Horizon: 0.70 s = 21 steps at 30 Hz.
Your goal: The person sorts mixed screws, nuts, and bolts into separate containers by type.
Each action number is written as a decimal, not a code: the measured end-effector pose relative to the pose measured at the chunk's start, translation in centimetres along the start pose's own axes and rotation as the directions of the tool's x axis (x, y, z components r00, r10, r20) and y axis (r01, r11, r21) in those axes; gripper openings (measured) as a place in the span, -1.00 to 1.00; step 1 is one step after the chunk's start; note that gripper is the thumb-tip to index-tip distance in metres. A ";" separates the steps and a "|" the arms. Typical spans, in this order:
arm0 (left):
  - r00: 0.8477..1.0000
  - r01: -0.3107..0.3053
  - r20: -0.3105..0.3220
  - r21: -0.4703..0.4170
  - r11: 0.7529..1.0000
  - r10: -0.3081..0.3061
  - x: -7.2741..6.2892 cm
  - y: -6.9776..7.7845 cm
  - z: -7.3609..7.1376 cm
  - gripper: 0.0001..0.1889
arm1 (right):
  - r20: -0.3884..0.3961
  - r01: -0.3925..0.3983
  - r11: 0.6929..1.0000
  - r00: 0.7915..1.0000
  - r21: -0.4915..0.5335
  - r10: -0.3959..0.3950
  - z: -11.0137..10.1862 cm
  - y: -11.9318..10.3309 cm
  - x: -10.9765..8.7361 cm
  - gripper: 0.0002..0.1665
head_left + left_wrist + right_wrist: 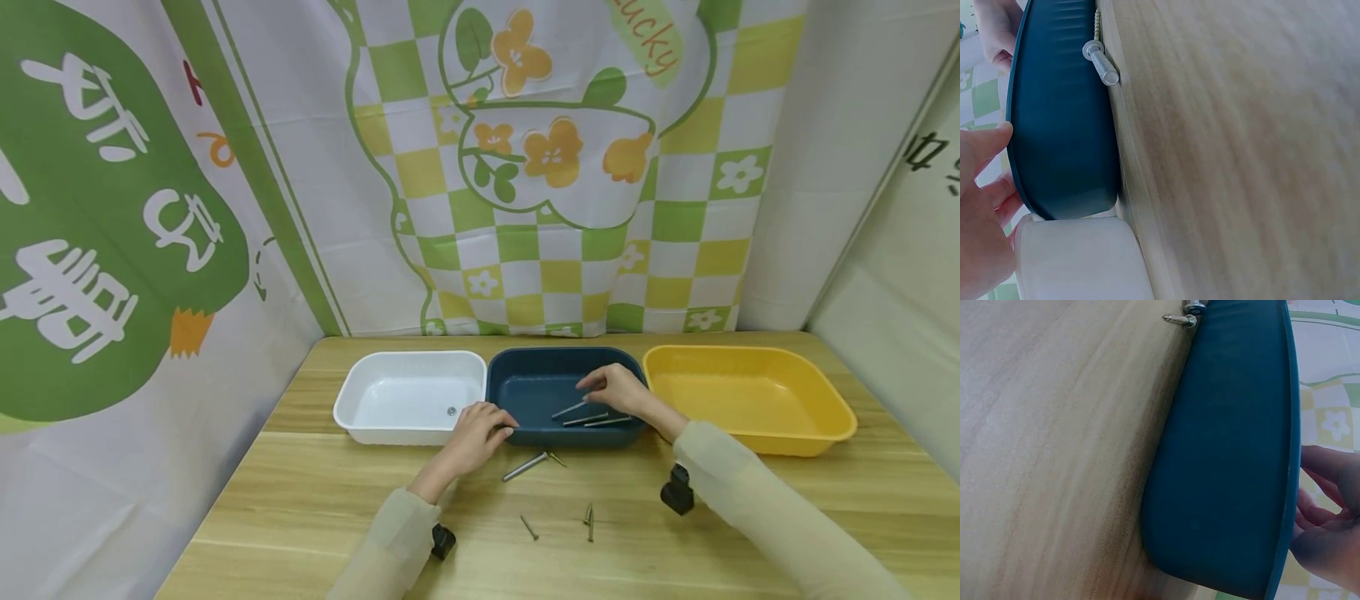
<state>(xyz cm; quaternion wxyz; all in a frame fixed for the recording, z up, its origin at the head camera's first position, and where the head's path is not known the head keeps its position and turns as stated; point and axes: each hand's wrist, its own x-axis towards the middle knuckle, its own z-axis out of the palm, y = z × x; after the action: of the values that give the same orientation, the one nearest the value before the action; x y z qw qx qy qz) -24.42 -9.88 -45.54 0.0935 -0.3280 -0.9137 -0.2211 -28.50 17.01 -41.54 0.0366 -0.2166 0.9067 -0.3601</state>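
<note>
Head view: a pale wood-grain tabletop meets a green-and-yellow checked cloth hanging reading "Lucky"; a white wall cloth at left carries large white characters on green. Relaxed left-hand fingers rest on the near rim of a dark-blue plastic tray; inside, the right hand meets a slim metal screw, grip unclear.

Left wrist view: a thick silver bolt lies beside the tray.

Right wrist view: its rim partly hides the fingers.

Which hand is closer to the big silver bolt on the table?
The left. The left hand is at the front-left corner of the blue tray, beyond and left of the silver bolt; the right hand is over the tray's right side, farther off.
</note>
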 end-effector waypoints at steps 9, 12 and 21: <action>0.999 0.028 0.026 -0.001 1.000 -0.028 0.1 0.0 0.0 -0.84 | -0.012 0.024 0.999 1.000 0.033 -0.023 -0.1 0.2 -0.4 -0.76; 0.999 0.028 0.026 -0.001 1.000 -0.028 0.1 0.0 0.0 -0.84 | -0.003 0.034 0.999 0.999 0.041 -0.034 -0.2 -0.2 -0.7 -0.77; 1.000 0.006 0.009 -0.008 1.000 -0.006 0.0 0.2 -0.2 -0.86 | 0.014 0.067 0.996 0.998 0.054 -0.068 -0.1 -1.0 -1.4 -0.75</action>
<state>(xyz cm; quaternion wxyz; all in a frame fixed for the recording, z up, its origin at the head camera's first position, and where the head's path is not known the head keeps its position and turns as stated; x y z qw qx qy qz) -24.33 -9.87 -45.27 0.0874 -0.3266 -0.9141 -0.2237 -26.89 16.98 -40.90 0.0376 -0.2491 0.8885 -0.3836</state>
